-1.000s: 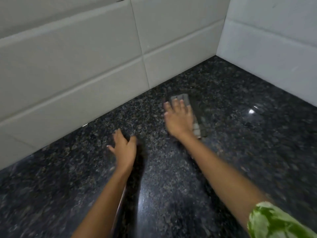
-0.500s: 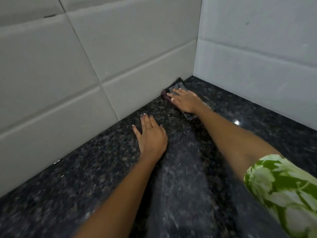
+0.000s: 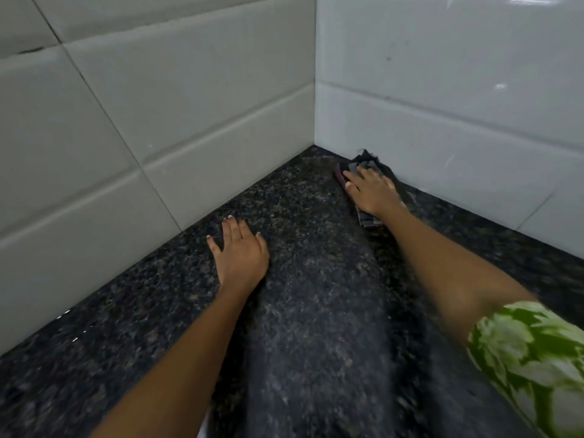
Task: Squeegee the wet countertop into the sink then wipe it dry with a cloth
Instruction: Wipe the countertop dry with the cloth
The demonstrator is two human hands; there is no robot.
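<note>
Cloth (image 3: 368,221): dark, folded, greyish with a reddish edge. It is located at the far corner of the countertop, at about 1 o'clock in the view, and is pushed up against the right-hand wall tile, one frayed end being bunched where counter and wall meet. It is judged to be placed there so that moisture trapped along the joint can be reached.

Right hand (image 3: 374,192): laid flat on the cloth, fingers extended and slightly spread, nothing being clasped. The cloth is pressed down by palm and fingers, not gripped, presumably so that pressure is spread across the fabric during the wipe.

Left hand (image 3: 241,252): set palm-down on the bare stone at about 10 o'clock, well apart from the cloth, fingers straight and splayed, nothing held. It is judged to serve as a brace while the body is leaned toward the corner.

Countertop (image 3: 316,327): dark speckled granite. A duller streak is seen running from 6 o'clock toward the cloth.

Wall tiles (image 3: 189,121): pale, glossy, forming the corner at 12 o'clock.

Sleeve (image 3: 534,361): green and white print, at 4 o'clock.

Sink and squeegee: not seen.
</note>
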